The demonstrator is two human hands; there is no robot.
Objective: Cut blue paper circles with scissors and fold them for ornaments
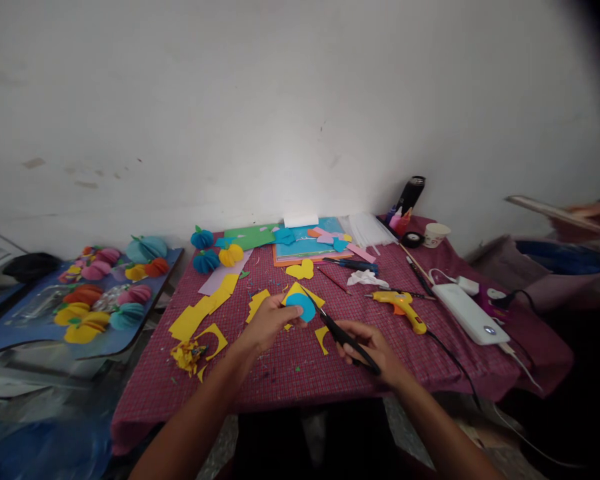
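**A:** What does the left hand (269,321) have?

**B:** A blue paper circle (301,306) backed by a yellow sheet (300,291). The fingers are pinched together on its left edge, holding it just above the bench (290,373), near the middle of the red checked cloth.

**A:** And the right hand (373,347)?

**B:** It grips black scissors (337,328), fingers closed round the handles. The blades point up and left and reach the right edge of the blue circle; I cannot tell whether they are parted or together.

**A:** What lies close by?

**B:** Yellow offcuts (200,319) to the left of the hands, with a crumpled heap of yellow scraps (186,353) near the front edge. A yellow heart (301,269) sits behind the circle. To the right lies a yellow glue gun (401,305), and beyond it a white power bank (469,313) with cables.

**A:** Farther back?

**B:** A stack of coloured sheets (305,245) against the wall, small paper balls (206,260) in blue and yellow beside it, a paper cup (435,234) and a dark bottle (411,193) at the right corner.

**A:** Anything off the bench?

**B:** A blue board (10,333) on the left carries more paper balls in orange, pink, yellow and teal. At the far right another person's hand (593,217), blurred, holds a flat thing.
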